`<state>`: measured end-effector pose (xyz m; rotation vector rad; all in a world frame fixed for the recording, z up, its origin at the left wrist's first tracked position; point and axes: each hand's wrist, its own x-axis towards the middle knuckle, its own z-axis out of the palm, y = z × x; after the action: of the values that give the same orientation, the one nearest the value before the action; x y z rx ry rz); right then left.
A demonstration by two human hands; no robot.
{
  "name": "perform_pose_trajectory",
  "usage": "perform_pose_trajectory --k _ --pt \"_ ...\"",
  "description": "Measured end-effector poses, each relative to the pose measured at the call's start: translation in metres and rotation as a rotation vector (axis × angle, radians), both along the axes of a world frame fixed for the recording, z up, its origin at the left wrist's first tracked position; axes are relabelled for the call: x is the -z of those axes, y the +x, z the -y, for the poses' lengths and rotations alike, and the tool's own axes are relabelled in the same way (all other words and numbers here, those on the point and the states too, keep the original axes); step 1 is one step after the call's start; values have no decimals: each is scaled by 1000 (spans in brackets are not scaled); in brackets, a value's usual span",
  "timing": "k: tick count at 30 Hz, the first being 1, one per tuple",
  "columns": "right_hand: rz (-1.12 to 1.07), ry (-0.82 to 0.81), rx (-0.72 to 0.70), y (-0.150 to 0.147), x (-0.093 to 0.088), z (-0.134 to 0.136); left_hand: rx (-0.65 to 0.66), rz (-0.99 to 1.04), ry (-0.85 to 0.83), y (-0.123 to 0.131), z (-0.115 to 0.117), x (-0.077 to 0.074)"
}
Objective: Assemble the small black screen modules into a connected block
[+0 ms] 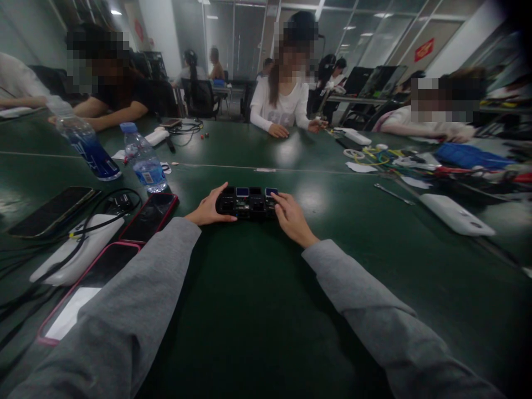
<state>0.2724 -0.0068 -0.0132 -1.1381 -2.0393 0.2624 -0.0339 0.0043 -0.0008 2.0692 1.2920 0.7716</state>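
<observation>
A black electronic device [250,204] with small square screens and exposed circuit parts lies on the dark green table [249,277], in front of me. My left hand [211,208] grips its left end, thumb along the near side and fingers round the far side. At the right end, my right hand [291,215] touches the device with its fingertips near the right small screen; the fingers are bent and close together. Both forearms are in grey sleeves.
Phones [150,217], a white power bank [77,249], cables and two bottles [145,160] stand or lie at the left. On the right are a wrench [394,194], a white device [457,214] and tangled wires. Several people sit across the table.
</observation>
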Motion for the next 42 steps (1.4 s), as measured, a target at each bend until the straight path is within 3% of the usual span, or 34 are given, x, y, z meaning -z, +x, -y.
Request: perform_pose_trajectory --k 9,15,18,20,23,25,30,35,42 --pt "24 -13 -50 1 4 -1 -8 -4 32 5 2 -1" --pt "66 11 -27 2 3 -1 -27 65 68 -1 -7 10" --pt "47 111 93 1 0 -1 -142 268 54 -7 -13 16" --pt "-1 163 187 0 -2 0 -268 290 117 -10 -15 18" --pt "-43 188 261 -2 -4 3 -412 78 296 -11 -14 18" --pt "-42 195 275 -4 -6 5 -438 -117 344 -10 -10 18" --pt "50 184 221 -8 -7 10 -284 -485 217 -4 -4 23" --pt "183 118 72 -10 -4 16 -270 -529 204 -3 -4 22" --pt "203 36 61 -9 0 28 -268 -528 188 -1 -3 20"
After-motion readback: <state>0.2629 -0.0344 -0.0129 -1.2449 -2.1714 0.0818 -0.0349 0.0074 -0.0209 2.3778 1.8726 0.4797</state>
